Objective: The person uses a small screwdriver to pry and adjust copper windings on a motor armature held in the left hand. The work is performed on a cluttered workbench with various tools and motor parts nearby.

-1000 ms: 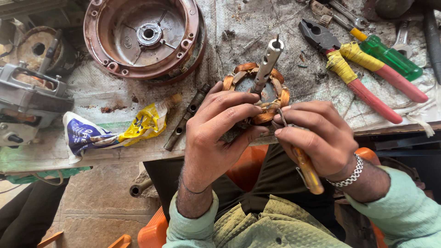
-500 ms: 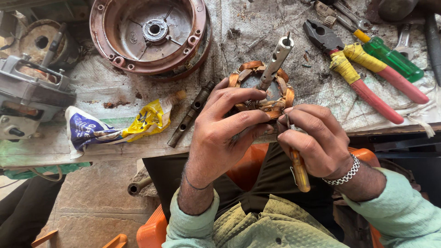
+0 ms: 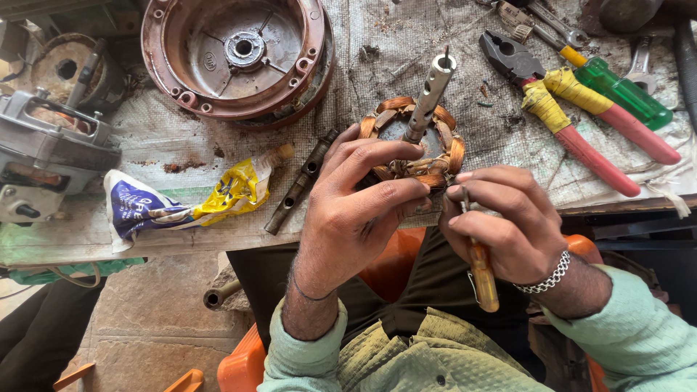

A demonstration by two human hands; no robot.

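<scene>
Coil (image 3: 444, 138) is shiny copper wire around a dull grey metal shaft (image 3: 430, 94), the screwdriver (image 3: 482, 274) handle's glossy amber plastic, housing (image 3: 232, 54) is rusty matt metal, and the cloth (image 3: 465, 43) looks rough and woven.

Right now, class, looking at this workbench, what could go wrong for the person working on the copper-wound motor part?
1. The tool in the right hand points toward the left hand; a slip could jab its fingers.
2. Its tip works among the copper windings; it might nick the wire.
3. The wound part sits near the bench edge and could drop.
</scene>
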